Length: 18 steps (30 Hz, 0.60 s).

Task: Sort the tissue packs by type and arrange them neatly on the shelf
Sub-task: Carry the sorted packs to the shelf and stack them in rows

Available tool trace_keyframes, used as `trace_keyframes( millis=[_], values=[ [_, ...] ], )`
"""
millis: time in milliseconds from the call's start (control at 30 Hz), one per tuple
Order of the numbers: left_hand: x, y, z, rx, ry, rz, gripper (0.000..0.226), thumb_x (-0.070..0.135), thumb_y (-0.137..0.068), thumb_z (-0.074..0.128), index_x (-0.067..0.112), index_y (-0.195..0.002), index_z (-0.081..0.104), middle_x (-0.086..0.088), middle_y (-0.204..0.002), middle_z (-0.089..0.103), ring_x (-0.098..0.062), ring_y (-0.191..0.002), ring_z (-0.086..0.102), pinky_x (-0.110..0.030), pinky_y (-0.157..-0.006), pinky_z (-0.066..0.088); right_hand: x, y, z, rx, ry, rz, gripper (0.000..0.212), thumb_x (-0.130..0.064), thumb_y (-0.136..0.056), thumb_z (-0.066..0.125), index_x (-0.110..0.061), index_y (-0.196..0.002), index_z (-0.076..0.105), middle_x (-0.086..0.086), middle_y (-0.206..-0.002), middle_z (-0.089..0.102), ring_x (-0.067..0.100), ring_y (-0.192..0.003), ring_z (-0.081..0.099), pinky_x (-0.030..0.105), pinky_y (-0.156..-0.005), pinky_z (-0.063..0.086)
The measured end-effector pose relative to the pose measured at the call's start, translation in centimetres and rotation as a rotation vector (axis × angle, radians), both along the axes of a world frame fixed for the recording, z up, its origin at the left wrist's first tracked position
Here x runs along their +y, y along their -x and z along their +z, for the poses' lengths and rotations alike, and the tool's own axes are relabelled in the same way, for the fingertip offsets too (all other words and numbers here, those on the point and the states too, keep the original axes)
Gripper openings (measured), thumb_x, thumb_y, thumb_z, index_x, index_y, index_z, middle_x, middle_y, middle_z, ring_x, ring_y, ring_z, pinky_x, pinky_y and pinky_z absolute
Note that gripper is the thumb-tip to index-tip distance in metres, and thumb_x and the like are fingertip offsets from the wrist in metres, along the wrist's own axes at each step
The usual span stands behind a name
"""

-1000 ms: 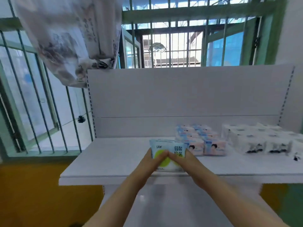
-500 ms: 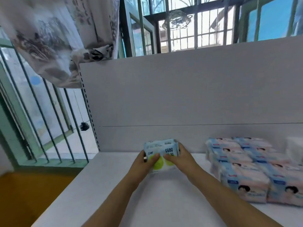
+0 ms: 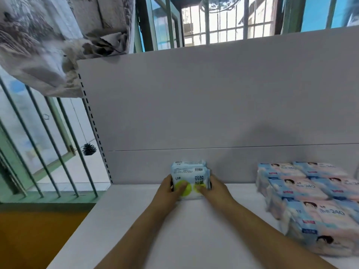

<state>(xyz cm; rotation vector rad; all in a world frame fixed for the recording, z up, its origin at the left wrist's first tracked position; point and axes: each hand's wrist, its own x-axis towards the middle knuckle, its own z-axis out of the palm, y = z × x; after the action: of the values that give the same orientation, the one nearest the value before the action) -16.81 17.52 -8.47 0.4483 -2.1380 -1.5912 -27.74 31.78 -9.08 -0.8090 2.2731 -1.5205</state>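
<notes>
- Left hand (image 3: 171, 190) and right hand (image 3: 215, 189) grip the green-dot tissue pack (image 3: 190, 178) between them, on the shelf (image 3: 194, 239) against its back panel.
- Pack looks light, soft, slick-wrapped; the short ends give the surest hold.

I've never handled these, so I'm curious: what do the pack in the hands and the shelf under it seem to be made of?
The green-dotted tissue pack looks wrapped in thin, glossy plastic film: printed text, a barcode and soft, rounded edges. The shelf and its back panel look like painted metal with a matte white finish, judging by the slotted upright; laminated board can't be ruled out.
</notes>
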Motion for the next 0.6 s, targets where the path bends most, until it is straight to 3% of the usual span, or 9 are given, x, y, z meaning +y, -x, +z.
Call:
trace_keyframes(
  millis=[133, 233, 367, 467, 600],
  values=[
    [-2.5, -0.4, 3.0, -0.157, 0.082, -0.099, 0.037, 0.022, -0.085, 0.078, 0.026, -0.115, 0.057, 0.005, -0.115, 0.069, -0.004, -0.101, 0.068, -0.019, -0.078, 0.055, 0.3, -0.3, 2.2, -0.015, -0.109, -0.020, 0.040, -0.020, -0.085, 0.072, -0.022, -0.123, 0.057, -0.003, -0.117, 0.067, 0.017, -0.110, 0.063, 0.030, -0.093, 0.050],
    [-3.3, -0.9, 6.3, -0.099, 0.134, -0.041, 0.062, 0.029, -0.086, 0.075, 0.015, -0.138, 0.045, 0.001, -0.127, 0.058, -0.013, -0.109, 0.062, -0.021, -0.082, 0.054, 0.8, -0.7, 5.4, 0.058, -0.102, -0.101, 0.056, -0.027, -0.089, 0.069, -0.012, -0.138, 0.047, 0.007, -0.135, 0.056, 0.022, -0.121, 0.055, 0.027, -0.098, 0.044],
    [-2.1, -1.4, 8.9, 0.018, 0.303, 0.071, 0.055, 0.034, -0.093, 0.066, 0.017, -0.141, 0.046, -0.004, -0.131, 0.049, -0.017, -0.113, 0.056, -0.022, -0.084, 0.048, 2.7, -2.3, 9.5, 0.139, -0.034, -0.267, 0.061, -0.037, -0.096, 0.058, -0.015, -0.149, 0.037, 0.007, -0.151, 0.042, 0.022, -0.136, 0.042, 0.030, -0.106, 0.036],
    [1.8, -1.4, 9.5, 0.085, 0.375, -0.053, 0.048, 0.036, -0.094, 0.063, 0.022, -0.138, 0.048, -0.001, -0.131, 0.048, -0.015, -0.114, 0.054, -0.024, -0.086, 0.053, 5.5, -3.8, 11.6, 0.180, 0.016, -0.386, 0.053, -0.041, -0.101, 0.047, -0.016, -0.147, 0.040, 0.007, -0.150, 0.044, 0.023, -0.134, 0.043, 0.030, -0.107, 0.034],
    [10.3, -0.5, 9.3, 0.171, 0.501, -0.330, 0.054, 0.040, -0.095, 0.060, 0.021, -0.143, 0.044, 0.003, -0.137, 0.046, -0.010, -0.119, 0.051, -0.023, -0.098, 0.039, 12.4, -6.6, 13.7, 0.244, 0.036, -0.601, 0.050, -0.042, -0.104, 0.038, -0.015, -0.145, 0.042, 0.003, -0.150, 0.044, 0.020, -0.133, 0.043, 0.029, -0.106, 0.031]
  ],
)
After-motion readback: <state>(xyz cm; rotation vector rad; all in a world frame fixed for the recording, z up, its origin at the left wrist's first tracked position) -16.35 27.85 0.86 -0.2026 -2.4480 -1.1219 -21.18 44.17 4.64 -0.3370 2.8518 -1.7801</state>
